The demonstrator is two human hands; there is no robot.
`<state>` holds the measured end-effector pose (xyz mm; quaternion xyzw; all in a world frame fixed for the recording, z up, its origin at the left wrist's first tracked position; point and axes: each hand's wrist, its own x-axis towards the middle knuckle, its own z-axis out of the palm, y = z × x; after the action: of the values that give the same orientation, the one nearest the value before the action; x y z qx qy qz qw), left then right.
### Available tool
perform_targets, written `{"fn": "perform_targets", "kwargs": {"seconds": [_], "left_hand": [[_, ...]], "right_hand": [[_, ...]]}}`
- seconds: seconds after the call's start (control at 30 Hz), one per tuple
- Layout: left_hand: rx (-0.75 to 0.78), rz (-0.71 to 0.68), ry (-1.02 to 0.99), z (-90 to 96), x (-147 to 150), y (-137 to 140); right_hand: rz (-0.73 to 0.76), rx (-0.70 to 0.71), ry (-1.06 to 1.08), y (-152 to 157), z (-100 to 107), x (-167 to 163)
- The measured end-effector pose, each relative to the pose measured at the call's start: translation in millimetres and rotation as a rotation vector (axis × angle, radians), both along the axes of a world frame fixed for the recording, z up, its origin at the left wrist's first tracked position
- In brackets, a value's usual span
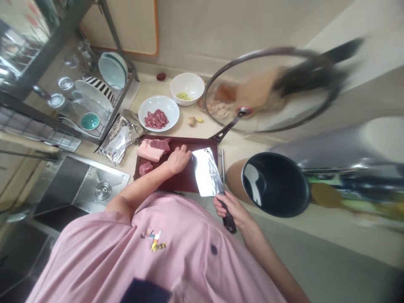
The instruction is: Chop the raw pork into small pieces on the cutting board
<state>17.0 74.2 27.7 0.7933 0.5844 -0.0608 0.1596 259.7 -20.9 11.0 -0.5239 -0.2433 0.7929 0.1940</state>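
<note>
My right hand (232, 207) is wrapped round the black handle of a cleaver (204, 170), whose wide shiny blade lies over the right part of a dark red cutting board (176, 183). Close to the blade's upper left corner, my left hand (179, 160) rests over the board with its fingers curled together. Whatever may be beneath those fingers is hidden. A large slab of raw pork (151, 149) sits on the board's left side, with a smaller piece of meat (145, 168) below it. Behind the board, a white plate (143, 107) holds cut meat pieces (156, 120).
A white bowl (192, 80) with chopped pale green bits and a piece of ginger (192, 121) are behind the board. At right stand a dark pot (277, 185) and a glass lid (268, 122). A sink (85, 181) and dish rack (123, 99) are left.
</note>
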Motion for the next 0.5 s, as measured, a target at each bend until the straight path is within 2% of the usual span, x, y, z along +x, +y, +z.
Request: {"fn": "perform_targets", "kwargs": {"seconds": [0.1,0.2,0.33,0.43,0.5], "left_hand": [[0.007,0.084,-0.104,-18.4,2,1],[0.025,0.151,-0.227,-14.8,0,0],[0.16,0.19,-0.328,24.0,-20,13],[0.316,0.343,-0.287,54.8,-55,48],[0.352,0.415,-0.256,65.3,-83,79]], "right_hand": [[0.057,0.002,0.023,3,0,-8],[0.107,0.036,0.009,9,12,-16],[0.169,0.167,0.014,38,47,-36],[0.206,0.359,0.012,74,77,-68],[0.217,0.461,-0.011,96,92,-90]]}}
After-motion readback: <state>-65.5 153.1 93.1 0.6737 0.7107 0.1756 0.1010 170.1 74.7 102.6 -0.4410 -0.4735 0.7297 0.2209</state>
